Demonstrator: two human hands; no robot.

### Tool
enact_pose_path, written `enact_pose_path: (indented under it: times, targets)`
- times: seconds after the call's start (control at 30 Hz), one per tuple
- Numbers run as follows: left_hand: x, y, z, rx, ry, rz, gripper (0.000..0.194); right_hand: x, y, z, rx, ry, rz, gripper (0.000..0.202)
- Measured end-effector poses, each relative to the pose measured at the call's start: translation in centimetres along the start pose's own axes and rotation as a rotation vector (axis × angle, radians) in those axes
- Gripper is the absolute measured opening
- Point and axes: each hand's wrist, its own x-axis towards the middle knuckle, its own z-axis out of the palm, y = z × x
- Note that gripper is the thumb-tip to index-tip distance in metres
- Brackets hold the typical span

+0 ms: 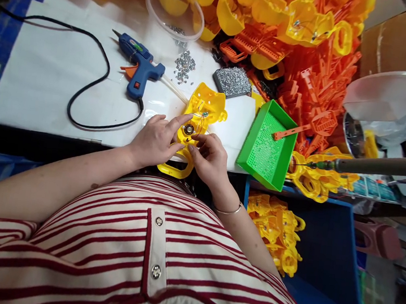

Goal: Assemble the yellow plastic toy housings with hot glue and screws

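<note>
A yellow plastic toy housing [208, 99] lies hollow side up at the table's front edge, its ring handle [177, 171] jutting over the edge. Inside it sit a round speaker [188, 129], thin wires and a small circuit board [204, 115]. My left hand [159, 137] rests at the housing's left side, index finger stretched over the inside and thumb apart from it near the handle. On the right, my right hand [209, 160] has thumb and fingers pinched together at the housing near the speaker; what lies between the fingertips is too small to make out.
A blue glue gun [140, 63] with a black cord lies left. Behind are loose screws [185, 67], a clear tub [172, 32] and a black tray of metal pins [232, 81]. A green basket [267, 144], orange parts [315, 86] and a hanging screwdriver [332, 164] are right; a blue bin [329, 262] stands below.
</note>
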Motion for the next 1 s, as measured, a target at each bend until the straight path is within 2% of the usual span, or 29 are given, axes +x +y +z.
enact_pose_path:
  times: [0.1, 0.27, 0.53, 0.63, 0.73, 0.87, 1.0]
  targets:
    - [0.0, 0.0, 0.0, -0.001, 0.007, 0.004, 0.060, 0.3, -0.2, 0.0, 0.008, -0.033, 0.062, 0.011]
    - [0.0, 0.1, -0.1, 0.015, -0.001, 0.004, 0.059, 0.9, -1.3, -0.3, -0.137, -0.071, 0.096, 0.004]
    - [0.0, 0.1, 0.0, 0.055, -0.002, 0.003, 0.058, 1.6, -3.0, -0.9, -0.462, -0.253, 0.127, 0.016]
    - [0.0, 0.1, 0.0, 0.065, -0.009, 0.008, 0.060, 1.6, -3.2, -0.8, -0.535, -0.268, 0.120, 0.019]
    - [0.1, 0.1, -0.1, 0.055, -0.010, -0.001, 0.058, 1.7, -3.0, -1.1, -0.510, -0.261, 0.084, 0.021]
    - [0.1, 0.2, -0.3, 0.023, -0.017, -0.029, 0.058, 1.9, -2.3, -2.1, -0.322, -0.267, 0.020, 0.018]
    - [0.1, 0.1, -0.2, -0.010, -0.009, -0.033, 0.061, 1.8, -1.8, -3.1, -0.245, -0.241, -0.001, 0.028]
